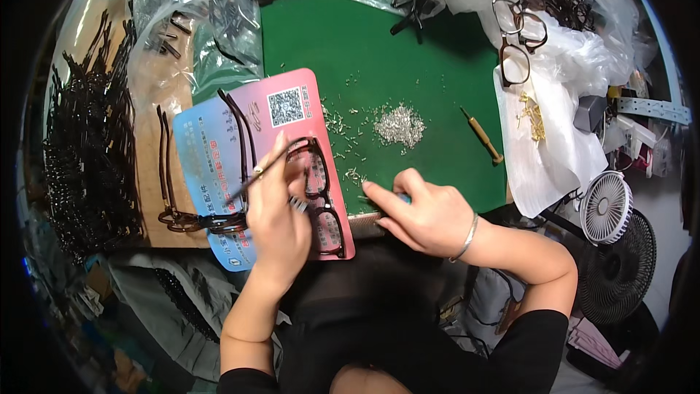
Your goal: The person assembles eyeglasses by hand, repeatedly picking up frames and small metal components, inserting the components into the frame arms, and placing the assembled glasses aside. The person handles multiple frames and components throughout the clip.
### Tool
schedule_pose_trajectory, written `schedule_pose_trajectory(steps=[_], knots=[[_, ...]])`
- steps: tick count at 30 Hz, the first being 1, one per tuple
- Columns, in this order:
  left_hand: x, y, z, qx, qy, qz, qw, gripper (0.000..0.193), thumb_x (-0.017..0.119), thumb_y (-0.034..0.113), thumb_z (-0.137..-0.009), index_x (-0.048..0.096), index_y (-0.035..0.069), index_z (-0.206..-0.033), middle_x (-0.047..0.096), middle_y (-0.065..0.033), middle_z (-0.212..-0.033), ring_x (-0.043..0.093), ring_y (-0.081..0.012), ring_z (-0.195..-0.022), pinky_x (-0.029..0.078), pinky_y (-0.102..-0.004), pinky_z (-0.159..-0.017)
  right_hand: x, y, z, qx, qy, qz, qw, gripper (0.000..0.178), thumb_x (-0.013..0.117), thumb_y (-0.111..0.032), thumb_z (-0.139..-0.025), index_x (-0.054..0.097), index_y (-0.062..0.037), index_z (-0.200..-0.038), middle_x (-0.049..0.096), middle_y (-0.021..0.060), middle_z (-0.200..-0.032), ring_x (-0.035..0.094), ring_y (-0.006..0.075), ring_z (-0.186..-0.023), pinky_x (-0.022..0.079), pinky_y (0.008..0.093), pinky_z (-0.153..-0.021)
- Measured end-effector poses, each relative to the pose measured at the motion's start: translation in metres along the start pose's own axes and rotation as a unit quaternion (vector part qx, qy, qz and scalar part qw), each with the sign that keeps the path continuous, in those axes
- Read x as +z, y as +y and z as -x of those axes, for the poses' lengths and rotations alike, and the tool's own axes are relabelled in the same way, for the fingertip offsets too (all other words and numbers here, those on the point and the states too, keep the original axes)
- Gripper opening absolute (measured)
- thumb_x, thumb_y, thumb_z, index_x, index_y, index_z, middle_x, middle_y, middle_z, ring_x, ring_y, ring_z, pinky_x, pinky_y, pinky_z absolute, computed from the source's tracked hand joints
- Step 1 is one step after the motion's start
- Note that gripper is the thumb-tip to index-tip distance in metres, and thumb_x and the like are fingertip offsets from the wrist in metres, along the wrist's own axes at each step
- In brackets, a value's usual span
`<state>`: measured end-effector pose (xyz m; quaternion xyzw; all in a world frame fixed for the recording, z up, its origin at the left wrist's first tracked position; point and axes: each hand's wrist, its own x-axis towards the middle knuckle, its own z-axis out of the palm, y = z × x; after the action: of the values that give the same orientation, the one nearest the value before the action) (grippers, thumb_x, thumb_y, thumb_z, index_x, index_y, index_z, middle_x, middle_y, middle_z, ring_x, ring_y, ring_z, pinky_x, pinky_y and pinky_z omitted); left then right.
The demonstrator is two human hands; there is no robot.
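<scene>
My left hand (281,222) is closed on a dark eyeglass frame (329,230), held over a pink and blue printed mat (295,87). One temple arm sticks out past its fingers to the left. My right hand (430,215) is at the near edge of the green work mat (452,109), fingers drawn together, with its index fingertip close to a few loose small screws (355,175). A blue piece (403,197) shows among these fingers; most of it is hidden. A larger pile of tiny silver screws (399,126) lies farther back.
Folded dark glasses (182,219) and loose temple arms (244,128) lie on the left. A big stack of temples (91,153) fills the far left. Right of the screws are a brass-coloured screwdriver (483,137), gold-coloured parts (534,118), more frames (515,62) and a white fan (607,206).
</scene>
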<state>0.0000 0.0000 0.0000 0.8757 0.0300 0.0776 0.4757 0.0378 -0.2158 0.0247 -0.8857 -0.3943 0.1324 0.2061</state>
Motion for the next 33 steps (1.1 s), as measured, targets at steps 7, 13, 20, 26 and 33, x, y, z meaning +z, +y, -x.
schedule_pose_trajectory(steps=[7,13,20,26,33], knots=[[-0.018,0.014,0.033,-0.044,-0.075,0.078,0.993,0.027,0.051,-0.006,-0.087,0.053,-0.004,-0.115,0.058,-0.0122,-0.100,0.060,-0.0151,-0.087,0.051,-0.0255,-0.072,0.004,0.000,0.006,0.037,0.042,0.010,0.998,0.042,0.063,-0.012,-0.073,0.056,-0.0106,-0.114,0.047,0.0105,-0.084,0.057,0.0200,-0.058,0.048,0.0315,-0.046],[-0.025,0.006,0.057,0.252,-0.180,-0.025,0.951,0.016,0.071,0.005,-0.064,0.064,0.005,-0.078,0.067,-0.0085,-0.096,0.064,-0.0229,-0.085,0.054,-0.0329,-0.076,0.012,0.000,0.007,0.027,0.079,0.072,0.994,0.045,0.063,-0.011,-0.067,0.059,-0.0110,-0.112,0.047,0.0083,-0.082,0.052,0.0167,-0.053,0.046,0.0276,-0.044],[-0.006,-0.006,0.058,0.274,-0.096,-0.081,0.954,0.015,0.072,0.006,-0.065,0.066,0.005,-0.079,0.066,-0.0078,-0.090,0.065,-0.0219,-0.083,0.056,-0.0309,-0.071,0.017,0.002,0.009,0.004,0.080,0.103,0.991,0.044,0.061,-0.012,-0.067,0.061,-0.0113,-0.110,0.049,0.0060,-0.081,0.050,0.0146,-0.051,0.045,0.0259,-0.044],[0.000,-0.003,0.056,0.219,-0.062,-0.108,0.968,0.017,0.069,0.004,-0.066,0.066,0.004,-0.082,0.064,-0.0067,-0.080,0.064,-0.0223,-0.075,0.054,-0.0353,-0.073,0.021,-0.002,0.006,0.025,0.100,0.108,0.989,0.043,0.060,-0.011,-0.067,0.061,-0.0110,-0.110,0.048,0.0057,-0.080,0.048,0.0143,-0.050,0.044,0.0260,-0.042],[0.006,-0.008,0.057,0.192,-0.032,-0.080,0.977,0.023,0.079,0.004,-0.064,0.063,0.005,-0.082,0.064,-0.0049,-0.076,0.063,-0.0213,-0.073,0.051,-0.0401,-0.082,0.022,-0.006,0.006,0.052,0.110,0.124,0.985,0.046,0.060,-0.011,-0.067,0.060,-0.0118,-0.113,0.046,0.0057,-0.078,0.047,0.0150,-0.049,0.044,0.0262,-0.042]])
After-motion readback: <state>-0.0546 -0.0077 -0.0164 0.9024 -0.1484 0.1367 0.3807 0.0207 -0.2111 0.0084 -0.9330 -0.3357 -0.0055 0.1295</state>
